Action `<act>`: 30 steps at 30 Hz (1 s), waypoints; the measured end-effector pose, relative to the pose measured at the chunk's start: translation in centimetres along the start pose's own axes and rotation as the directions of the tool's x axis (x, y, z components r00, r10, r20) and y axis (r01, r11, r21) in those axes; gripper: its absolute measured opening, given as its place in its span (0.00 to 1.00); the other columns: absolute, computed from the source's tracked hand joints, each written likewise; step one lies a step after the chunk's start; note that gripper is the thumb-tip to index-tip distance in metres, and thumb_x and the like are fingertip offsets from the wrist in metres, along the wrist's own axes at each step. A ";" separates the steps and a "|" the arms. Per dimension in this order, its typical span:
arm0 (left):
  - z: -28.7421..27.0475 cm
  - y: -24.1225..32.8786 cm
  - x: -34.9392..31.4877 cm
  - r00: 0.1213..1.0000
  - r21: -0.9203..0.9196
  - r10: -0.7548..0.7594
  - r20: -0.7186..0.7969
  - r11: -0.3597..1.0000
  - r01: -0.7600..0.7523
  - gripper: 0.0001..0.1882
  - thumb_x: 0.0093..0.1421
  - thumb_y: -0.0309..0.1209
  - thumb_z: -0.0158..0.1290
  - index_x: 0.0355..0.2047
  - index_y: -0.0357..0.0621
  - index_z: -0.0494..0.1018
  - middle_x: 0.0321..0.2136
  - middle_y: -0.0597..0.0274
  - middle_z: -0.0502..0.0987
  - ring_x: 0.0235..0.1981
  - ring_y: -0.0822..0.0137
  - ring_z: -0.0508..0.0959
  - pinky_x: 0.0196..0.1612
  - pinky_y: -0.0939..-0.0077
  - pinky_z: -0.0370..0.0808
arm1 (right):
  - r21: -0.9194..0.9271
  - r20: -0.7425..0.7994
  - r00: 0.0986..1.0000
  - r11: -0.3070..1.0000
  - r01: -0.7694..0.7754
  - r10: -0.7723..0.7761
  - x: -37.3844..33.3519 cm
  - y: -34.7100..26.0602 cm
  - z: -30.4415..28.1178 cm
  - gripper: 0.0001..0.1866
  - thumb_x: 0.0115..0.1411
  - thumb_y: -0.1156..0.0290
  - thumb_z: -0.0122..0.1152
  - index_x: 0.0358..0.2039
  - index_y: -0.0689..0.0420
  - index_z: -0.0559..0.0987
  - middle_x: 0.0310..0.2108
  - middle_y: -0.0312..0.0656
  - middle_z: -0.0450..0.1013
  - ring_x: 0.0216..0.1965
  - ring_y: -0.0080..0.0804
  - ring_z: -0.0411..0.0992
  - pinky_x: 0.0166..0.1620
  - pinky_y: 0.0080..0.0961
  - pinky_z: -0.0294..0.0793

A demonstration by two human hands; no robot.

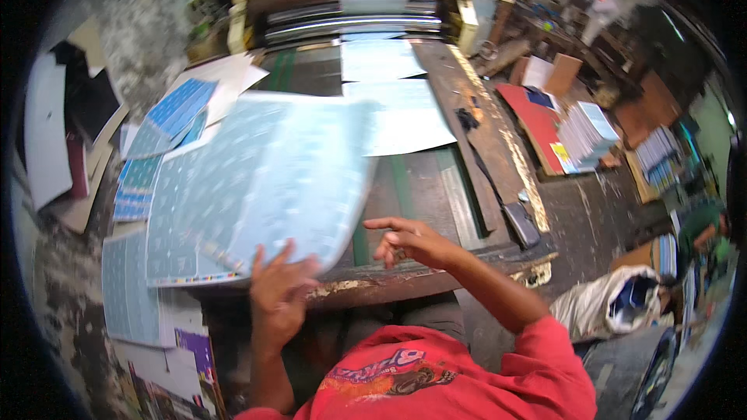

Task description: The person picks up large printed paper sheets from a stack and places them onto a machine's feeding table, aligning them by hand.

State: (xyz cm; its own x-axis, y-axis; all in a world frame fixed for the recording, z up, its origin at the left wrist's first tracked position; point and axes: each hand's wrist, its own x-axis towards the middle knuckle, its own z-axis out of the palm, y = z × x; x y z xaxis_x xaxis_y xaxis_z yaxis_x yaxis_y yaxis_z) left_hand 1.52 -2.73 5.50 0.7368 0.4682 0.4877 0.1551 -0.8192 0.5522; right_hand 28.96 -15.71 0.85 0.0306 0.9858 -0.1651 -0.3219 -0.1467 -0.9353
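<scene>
A large printed paper sheet (299, 163), pale blue and blurred by motion, hangs tilted over the left part of the worktable. My left hand (282, 284) is at its near edge, fingers spread and slightly smeared; it seems to touch the paper without a grip I can make out. Over the table's front edge, just right of that sheet, hovers my right hand (412, 241). Its forefinger points left, the other fingers bend loosely, and nothing is in it. Beneath and left of the moving sheet lies a stack of similar blue-green printed sheets (173, 241).
Rollers (354, 19) of a machine span the far end, with paper sheets (401, 113) lying before them on the worktable (420, 179). A dark pouch-like object (521, 224) rests at the right edge. Stacked booklets (587, 136) and a white sack (615, 303) stand farther right.
</scene>
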 end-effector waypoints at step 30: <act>-3.5 -8.0 -1.1 0.604 -0.894 -0.738 -0.301 0.439 0.091 0.19 0.69 0.40 0.49 0.42 0.33 0.78 0.42 0.55 0.80 0.40 0.69 0.77 0.53 0.75 0.69 | 0.549 -0.677 0.679 0.808 0.211 0.283 8.1 14.9 -8.3 0.32 0.67 0.44 0.44 0.59 0.58 0.63 0.45 0.47 0.74 0.34 0.33 0.71 0.47 0.43 0.74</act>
State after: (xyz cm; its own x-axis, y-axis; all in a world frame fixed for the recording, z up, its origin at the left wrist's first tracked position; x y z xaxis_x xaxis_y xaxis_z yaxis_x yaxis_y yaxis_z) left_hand -2.84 4.46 2.95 0.1326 0.9870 0.0909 -0.4534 -0.0212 0.8910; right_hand 32.27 -10.56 -17.05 0.5706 0.5728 -0.5884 -0.7737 0.1347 -0.6191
